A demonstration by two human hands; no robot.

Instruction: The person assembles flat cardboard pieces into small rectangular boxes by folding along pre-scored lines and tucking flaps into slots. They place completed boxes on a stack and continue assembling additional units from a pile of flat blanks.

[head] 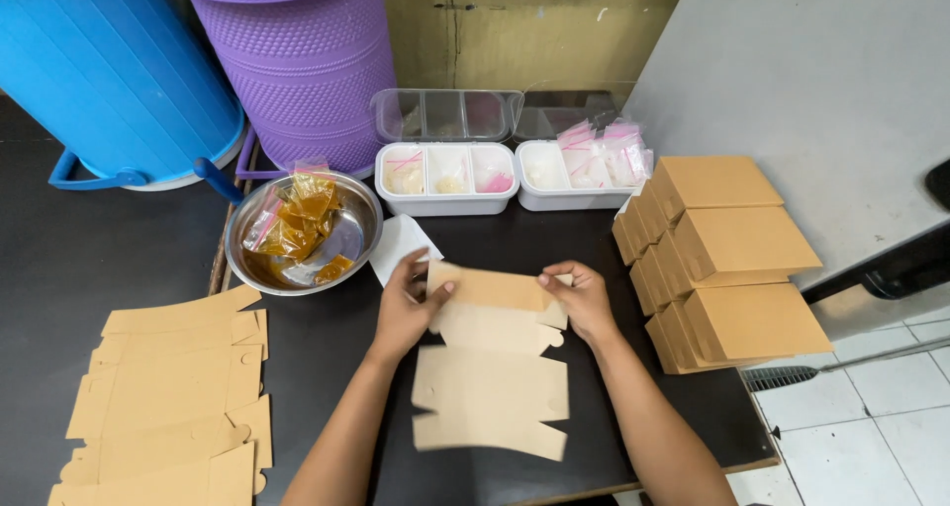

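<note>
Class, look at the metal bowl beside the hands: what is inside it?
The metal bowl holds several small clear sachets of orange-brown sauce, piled toward its left side, with bare metal showing at the right. Whatever lies beneath the pile is covered.

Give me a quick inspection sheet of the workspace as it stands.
Surface: dark table.
Job's things: flat cardboard blank, far edge being folded; stack of blanks at left; folded boxes at right.
Clutter: steel bowl of orange sachets; two white divided trays with small bags.
Hands: left hand and right hand grip the blank's far edge.
Cables: nothing seen.
Surroundings: blue bin, purple bin, tiled floor.
</note>
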